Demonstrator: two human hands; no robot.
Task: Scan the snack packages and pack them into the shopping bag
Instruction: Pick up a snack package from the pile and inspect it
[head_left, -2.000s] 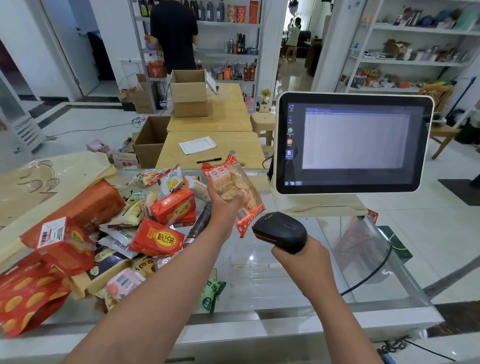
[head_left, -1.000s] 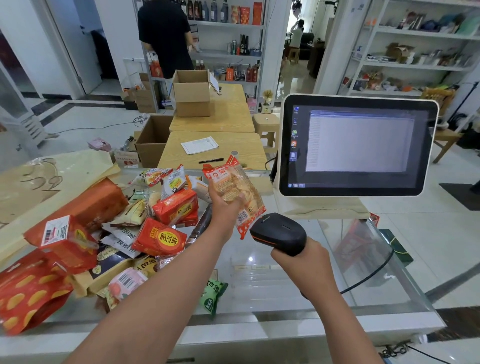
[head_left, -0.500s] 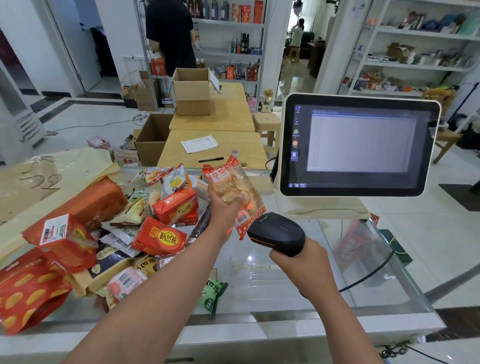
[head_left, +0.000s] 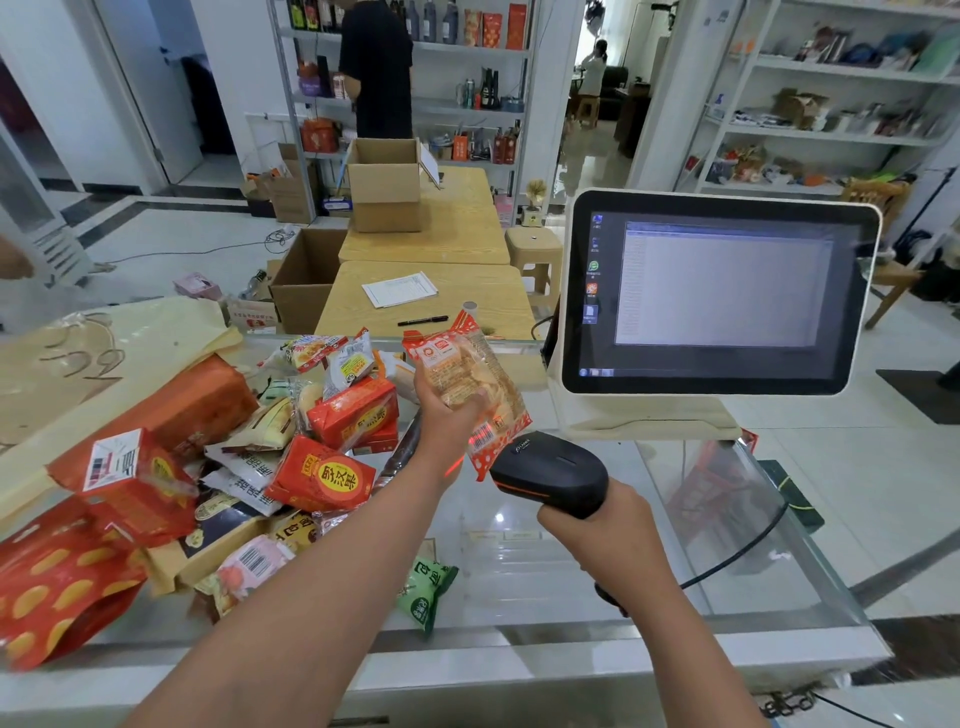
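My left hand (head_left: 445, 415) grips a clear snack package with red polka-dot ends (head_left: 467, 374), held upright above the glass counter (head_left: 571, 582). My right hand (head_left: 602, 525) grips the handle of a black barcode scanner (head_left: 550, 470), whose nose sits just below and right of the package. A red scan light falls on the barcode at the package's lower end and on my left wrist. A pile of several snack packages (head_left: 322, 478) lies on the counter to the left. A beige shopping bag (head_left: 104, 353) lies flat at the far left.
A white point-of-sale screen (head_left: 722, 291) stands at the right rear of the counter, and the scanner cable (head_left: 748, 545) trails to the right. A green packet (head_left: 426, 592) lies near the front edge. Beyond are wooden tables, cardboard boxes, shelves and a person in black.
The scanner has crept closer to the package's lower end, and a red scan light now shows on the barcode. The package stays held in the same place.
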